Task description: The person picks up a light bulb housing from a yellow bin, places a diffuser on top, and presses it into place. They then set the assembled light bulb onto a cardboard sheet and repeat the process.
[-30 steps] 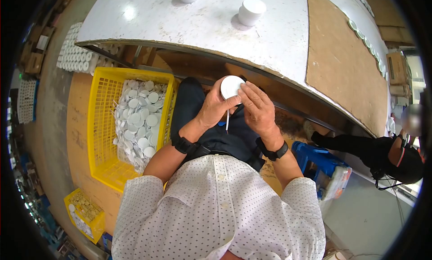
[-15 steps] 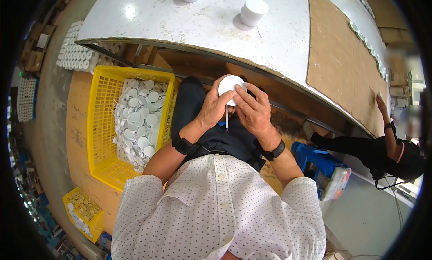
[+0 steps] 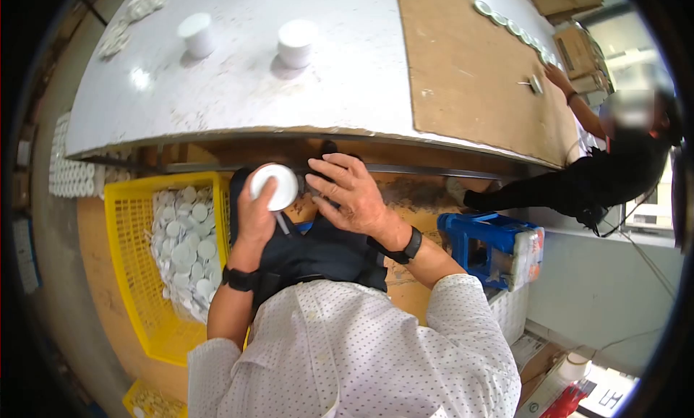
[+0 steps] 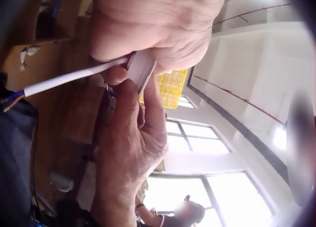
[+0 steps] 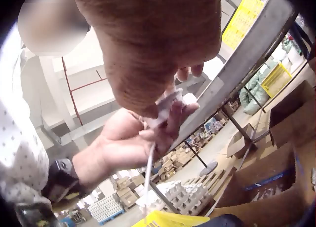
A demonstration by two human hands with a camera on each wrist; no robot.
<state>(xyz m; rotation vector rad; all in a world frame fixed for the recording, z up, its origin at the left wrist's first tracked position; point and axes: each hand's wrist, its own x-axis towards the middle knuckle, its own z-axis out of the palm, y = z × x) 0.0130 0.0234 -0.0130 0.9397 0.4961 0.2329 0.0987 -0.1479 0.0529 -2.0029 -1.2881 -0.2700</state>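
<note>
Over the dark lap (image 3: pixel 318 257), near the edge of the desk (image 3: pixel 347 92), I have the white disc (image 3: pixel 284 184) in the left hand (image 3: pixel 256 212). The thumb lies across its flat face and the other fingers close in behind the edge, so the piece is pinched between them. I judge this grip keeps the face in sight and leaves the white cable (image 4: pixel 64 81), which hangs from the disc and ends in coloured wires (image 4: pixel 16 94), free of the palm.

The right hand (image 3: pixel 356 195) is beside it with fingers spread, gripping nothing. From the head I see a small gap to the disc; the wrist views overlap the hands, so there I cannot tell contact.

The yellow crate (image 3: pixel 123 252), heaped with similar discs (image 3: pixel 186 252), stands close on the left, probably to keep its load within that arm's reach. White tubs (image 3: pixel 296 43) stand on the desk, well apart from the hands. The brown board (image 3: pixel 477 71) lies flat to the right, perhaps protecting the top.
</note>
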